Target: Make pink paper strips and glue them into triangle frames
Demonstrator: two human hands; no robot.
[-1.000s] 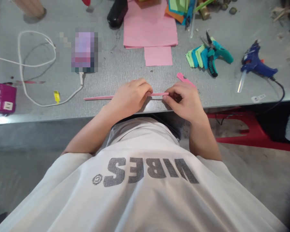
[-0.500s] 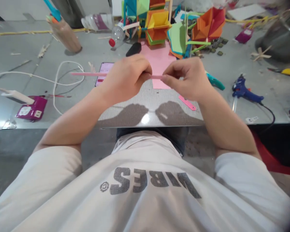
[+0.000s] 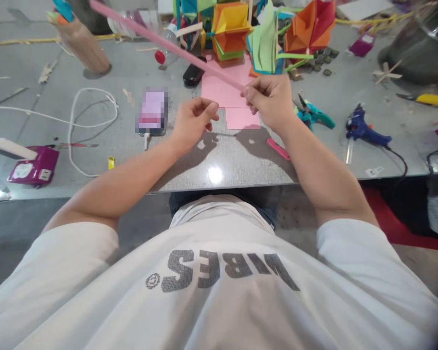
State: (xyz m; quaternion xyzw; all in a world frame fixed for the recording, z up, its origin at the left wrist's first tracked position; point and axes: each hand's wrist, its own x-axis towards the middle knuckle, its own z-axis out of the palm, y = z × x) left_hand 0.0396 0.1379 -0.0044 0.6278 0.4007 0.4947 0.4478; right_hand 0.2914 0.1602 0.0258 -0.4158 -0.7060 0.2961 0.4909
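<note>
Strip: one, pink and narrow (image 3: 168,46); one end at the right hand, its length slanting up to the far left across the view, above the table (image 3: 241,170).
Right hand (image 3: 273,97): thumb and fingers pinched on the strip near its near-right end.
Left hand (image 3: 193,121): loosely curled, apart from the right hand and strip; nothing seen in it, cannot tell if fingertips meet.
Handling: looks like one-handed holding or turning of the strip, my judgement.
Two-handed grip: would ask the left hand to rise and meet the strip, the right keeping its pinch light so the paper doesn't crease.
Pink paper: one larger pile (image 3: 219,90), sheet number unclear; one smaller piece (image 3: 243,119) at its near edge.
Tools: one pair of teal-handled pliers (image 3: 319,116), right of the hands; one blue glue gun (image 3: 368,132) farther right; one pink-handled tool (image 3: 278,148) below the right wrist; one yellow-handled tool (image 3: 434,100) far right.
Phone: one (image 3: 153,107), left of the left hand, cable attached.
Black case: one (image 3: 194,73), left of the pile.
Folded paper: several colours at the far side, overlapping; cannot count.
</note>
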